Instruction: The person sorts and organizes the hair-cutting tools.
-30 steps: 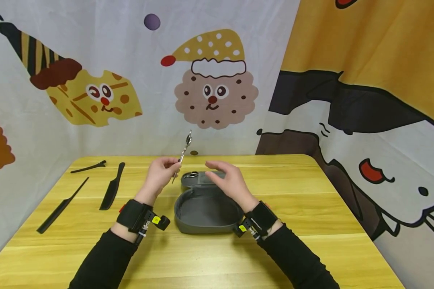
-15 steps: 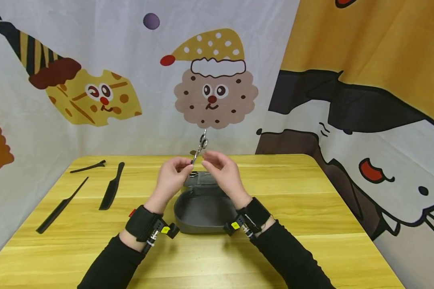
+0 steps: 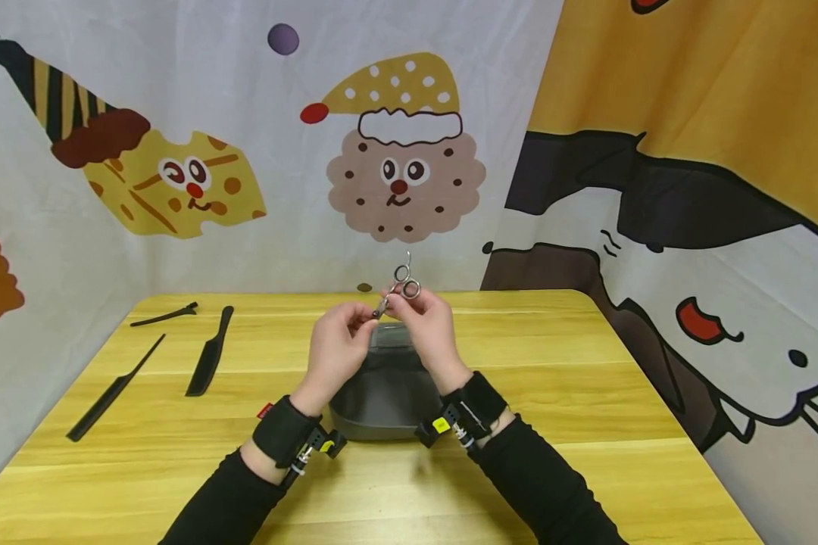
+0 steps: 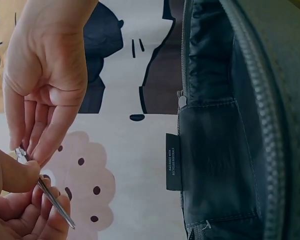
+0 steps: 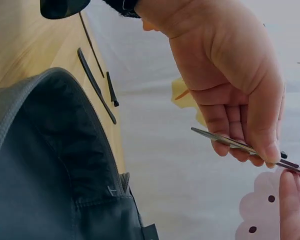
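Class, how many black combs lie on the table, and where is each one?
2: a thin-tailed comb furthest left, and a broader comb between it and the gray case. Others may be hidden inside the case.

Table (image 3: 552,356): yellow wood-grain top, far corners rounded; a soft sheen shows toward the middle of the near edge. White cloth (image 3: 218,60), lightly creased, stands behind the far edge, printed with a cheese figure (image 3: 211,200) near the far left corner and a hatted biscuit figure (image 3: 405,204) above the far edge's middle. Beyond the right edge, the printing shows an orange field (image 3: 709,83) over a large cartoon animal (image 3: 736,363).
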The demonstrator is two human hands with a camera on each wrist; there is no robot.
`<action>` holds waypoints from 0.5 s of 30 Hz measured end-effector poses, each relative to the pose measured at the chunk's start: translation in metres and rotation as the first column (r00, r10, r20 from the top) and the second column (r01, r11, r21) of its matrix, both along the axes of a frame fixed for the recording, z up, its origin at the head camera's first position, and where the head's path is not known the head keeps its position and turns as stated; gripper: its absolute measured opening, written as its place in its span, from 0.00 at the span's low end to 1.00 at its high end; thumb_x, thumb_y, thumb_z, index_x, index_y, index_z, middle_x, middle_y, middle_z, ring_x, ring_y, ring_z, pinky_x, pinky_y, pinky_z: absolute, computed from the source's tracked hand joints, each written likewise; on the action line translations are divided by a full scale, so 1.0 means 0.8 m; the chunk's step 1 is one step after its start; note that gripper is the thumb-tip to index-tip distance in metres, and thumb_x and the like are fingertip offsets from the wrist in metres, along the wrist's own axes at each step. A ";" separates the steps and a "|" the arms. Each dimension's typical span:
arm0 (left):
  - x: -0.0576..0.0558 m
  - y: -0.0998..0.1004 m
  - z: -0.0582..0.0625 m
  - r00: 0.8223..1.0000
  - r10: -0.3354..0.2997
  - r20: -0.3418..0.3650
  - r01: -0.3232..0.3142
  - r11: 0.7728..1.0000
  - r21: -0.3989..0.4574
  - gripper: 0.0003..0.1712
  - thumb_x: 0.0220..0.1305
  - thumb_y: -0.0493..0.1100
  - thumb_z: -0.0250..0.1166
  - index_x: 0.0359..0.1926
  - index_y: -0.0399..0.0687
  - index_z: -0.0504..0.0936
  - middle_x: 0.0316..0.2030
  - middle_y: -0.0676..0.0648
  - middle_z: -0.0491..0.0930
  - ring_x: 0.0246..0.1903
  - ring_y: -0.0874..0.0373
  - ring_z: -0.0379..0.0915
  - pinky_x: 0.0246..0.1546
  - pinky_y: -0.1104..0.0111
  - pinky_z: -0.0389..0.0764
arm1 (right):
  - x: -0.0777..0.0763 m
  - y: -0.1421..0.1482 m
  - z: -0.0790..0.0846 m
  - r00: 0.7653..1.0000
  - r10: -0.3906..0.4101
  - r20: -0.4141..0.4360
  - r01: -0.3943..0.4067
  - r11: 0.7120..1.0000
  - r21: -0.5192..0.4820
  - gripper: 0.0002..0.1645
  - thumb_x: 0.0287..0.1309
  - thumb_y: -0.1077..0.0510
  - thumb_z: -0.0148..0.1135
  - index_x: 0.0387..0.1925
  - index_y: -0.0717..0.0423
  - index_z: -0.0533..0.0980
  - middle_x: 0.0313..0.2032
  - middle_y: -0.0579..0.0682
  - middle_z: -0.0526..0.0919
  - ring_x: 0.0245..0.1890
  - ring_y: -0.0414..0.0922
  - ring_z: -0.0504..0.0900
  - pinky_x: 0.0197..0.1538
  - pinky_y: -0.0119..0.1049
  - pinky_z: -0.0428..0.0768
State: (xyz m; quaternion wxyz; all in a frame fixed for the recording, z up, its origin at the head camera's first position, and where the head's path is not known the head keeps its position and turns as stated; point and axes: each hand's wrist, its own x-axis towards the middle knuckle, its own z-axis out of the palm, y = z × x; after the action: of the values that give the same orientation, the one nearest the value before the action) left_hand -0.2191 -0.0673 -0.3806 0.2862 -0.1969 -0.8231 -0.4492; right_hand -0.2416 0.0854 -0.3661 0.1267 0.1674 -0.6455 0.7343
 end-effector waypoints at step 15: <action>0.003 0.008 -0.005 1.000 0.015 -0.001 -0.015 1.000 -0.023 0.08 0.56 0.33 0.74 0.37 0.38 0.84 0.30 0.45 0.81 0.28 0.54 0.77 0.30 0.61 0.79 | 0.002 0.001 -0.004 1.000 -0.006 0.022 0.007 0.999 -0.034 0.16 0.65 0.64 0.63 0.45 0.77 0.79 0.44 0.68 0.84 0.38 0.40 0.86 0.44 0.36 0.84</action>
State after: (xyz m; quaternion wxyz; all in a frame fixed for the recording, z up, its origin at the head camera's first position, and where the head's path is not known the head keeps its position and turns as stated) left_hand -0.2167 -0.0606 -0.3845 0.2877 -0.1942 -0.8295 -0.4375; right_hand -0.2403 0.0861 -0.3695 0.1251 0.1552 -0.6348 0.7465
